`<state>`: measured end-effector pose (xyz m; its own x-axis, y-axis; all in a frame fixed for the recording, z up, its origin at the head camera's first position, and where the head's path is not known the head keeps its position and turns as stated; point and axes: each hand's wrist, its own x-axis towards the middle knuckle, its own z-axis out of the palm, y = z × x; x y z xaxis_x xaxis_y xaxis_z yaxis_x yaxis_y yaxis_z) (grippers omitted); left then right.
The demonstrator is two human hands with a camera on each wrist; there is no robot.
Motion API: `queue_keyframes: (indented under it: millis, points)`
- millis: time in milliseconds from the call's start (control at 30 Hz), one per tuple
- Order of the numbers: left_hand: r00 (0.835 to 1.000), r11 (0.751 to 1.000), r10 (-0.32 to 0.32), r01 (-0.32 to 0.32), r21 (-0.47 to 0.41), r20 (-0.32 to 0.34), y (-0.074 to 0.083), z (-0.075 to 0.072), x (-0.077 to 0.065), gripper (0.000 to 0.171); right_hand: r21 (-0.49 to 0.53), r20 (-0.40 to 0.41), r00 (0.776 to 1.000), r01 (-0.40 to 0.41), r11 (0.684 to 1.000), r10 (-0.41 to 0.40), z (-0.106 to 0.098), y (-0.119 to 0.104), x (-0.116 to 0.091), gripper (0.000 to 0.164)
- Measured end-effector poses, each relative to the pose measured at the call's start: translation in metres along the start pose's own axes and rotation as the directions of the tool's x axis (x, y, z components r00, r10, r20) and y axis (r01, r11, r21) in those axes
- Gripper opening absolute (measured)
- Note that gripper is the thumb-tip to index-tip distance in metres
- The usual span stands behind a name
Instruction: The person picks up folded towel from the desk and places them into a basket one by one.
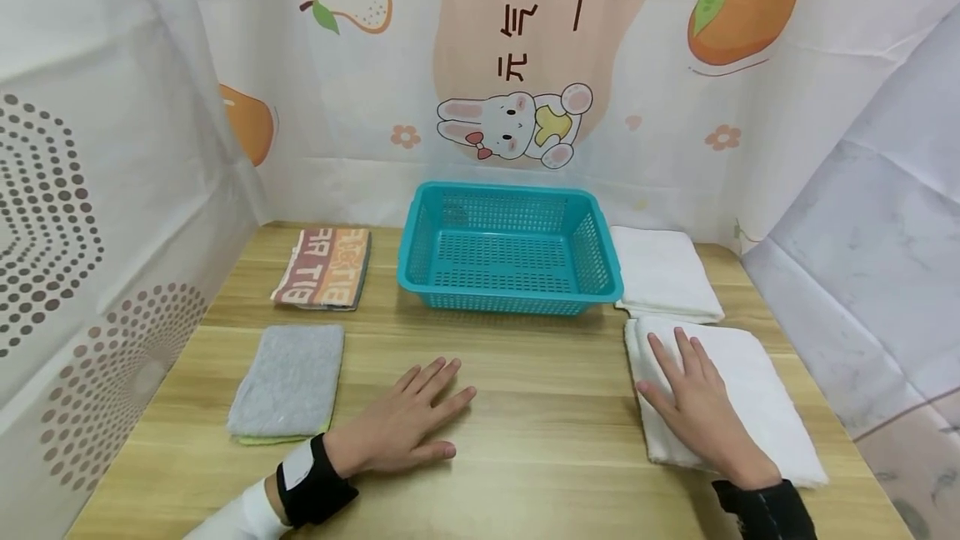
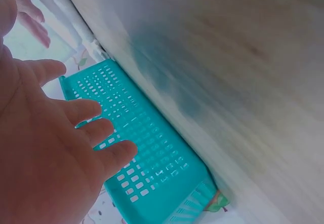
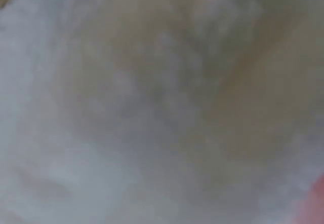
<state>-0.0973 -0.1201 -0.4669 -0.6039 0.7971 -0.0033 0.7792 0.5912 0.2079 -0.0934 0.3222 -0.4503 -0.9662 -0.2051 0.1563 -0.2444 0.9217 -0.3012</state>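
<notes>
My left hand (image 1: pixel 405 426) is spread palm down at the front middle of the wooden table (image 1: pixel 525 473), holding nothing. In the left wrist view its fingers point towards the teal basket (image 2: pixel 147 148). My right hand (image 1: pixel 697 407) lies with straight, spread fingers over a folded white towel (image 1: pixel 757 390) at the right. The right wrist view is blurred and filled by the white towel (image 3: pixel 61 183) up close. Behind that towel lies another folded white towel (image 1: pixel 663 269). A perforated teal basket (image 1: pixel 506 302) stands at the back middle; nothing shows inside it.
At the left lies a folded grey towel (image 1: pixel 288 377) with a greenish edge beneath. Behind it is a folded patterned towel (image 1: pixel 324 267) in orange and maroon. A printed curtain (image 1: pixel 345 107) hangs behind the table, and pale cloth (image 1: pixel 112 215) rises along the left.
</notes>
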Motion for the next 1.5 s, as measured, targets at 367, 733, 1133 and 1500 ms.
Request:
queue_keyframes:
  millis: [367, 733, 1133, 1500]
  points:
    - [1.0, 1.0, 0.003, -0.003, 0.003, 0.001, -0.003, 0.001, -0.002, 0.07, -0.017, -0.07, 0.997, 0.015, 1.0, -0.016, -0.007, 0.003, -0.003, 0.071]
    - [1.0, 1.0, 0.017, -0.017, -0.001, -0.003, -0.002, 0.001, -0.004, 0.07, -0.019, -0.039, 0.998, -0.043, 0.999, 0.042, -0.007, 0.012, -0.011, 0.072]
    - [1.0, 1.0, 0.015, -0.015, -0.02, -0.018, -0.002, 0.002, -0.004, 0.072, -0.005, -0.05, 0.997, -0.053, 0.999, 0.053, -0.012, 0.021, -0.011, 0.074]
    - [1.0, 1.0, 0.005, -0.005, -0.026, -0.013, 0.0, 0.002, -0.003, 0.073, 0.032, -0.041, 0.995, -0.092, 0.995, 0.094, -0.008, 0.033, -0.021, 0.071]
